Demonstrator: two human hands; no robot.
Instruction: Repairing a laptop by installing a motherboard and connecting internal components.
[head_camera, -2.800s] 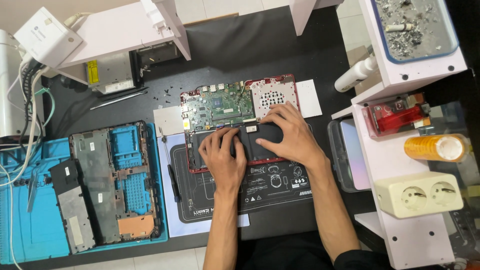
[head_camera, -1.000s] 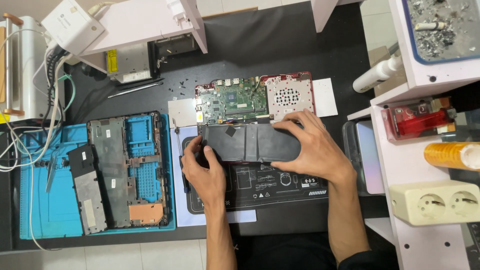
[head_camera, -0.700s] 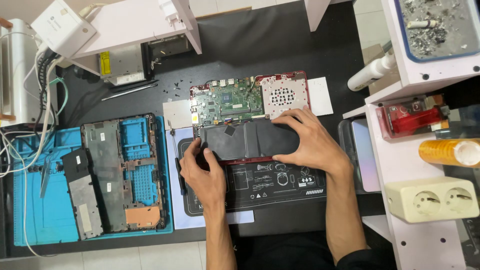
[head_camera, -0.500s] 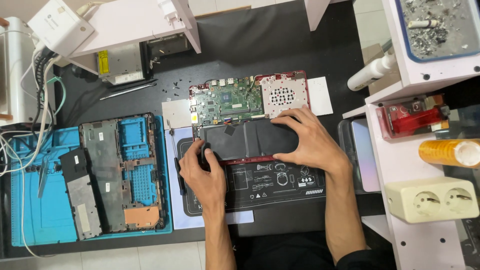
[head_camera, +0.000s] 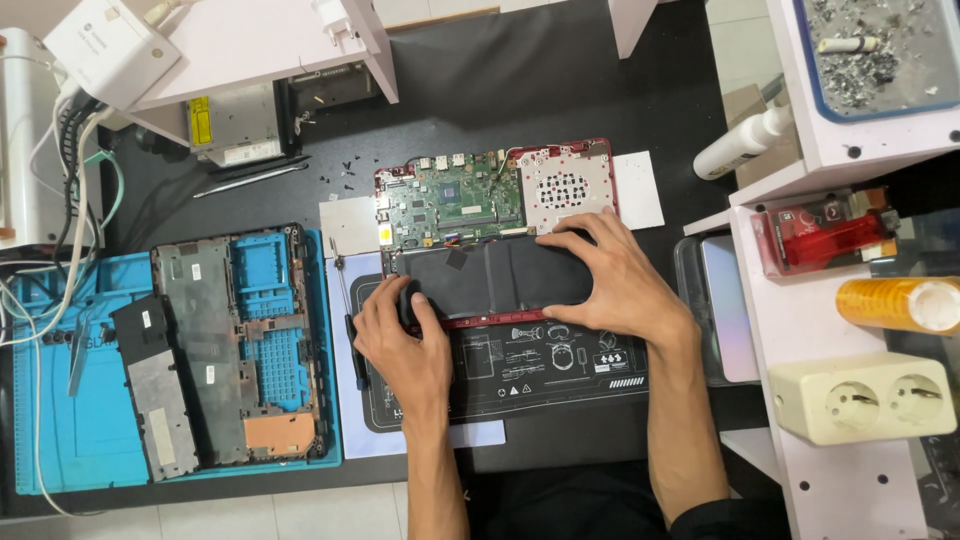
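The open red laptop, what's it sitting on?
The open red laptop sits on a black printed mat; the mat's front shows, the rest is covered. Both hands, left and right, press the black battery, hiding what's beneath.

Electronics repair bench, by the look of it. Black worktop (head_camera: 560, 80) with an opened laptop (head_camera: 490, 230), green board bare, loose screws (head_camera: 335, 172) scattered beside it. Blue repair mat (head_camera: 60, 440) at left carrying a removed bottom cover (head_camera: 235, 345). White shelves (head_camera: 830, 330) at right with a socket block (head_camera: 865, 395) and a bottle (head_camera: 745, 145).
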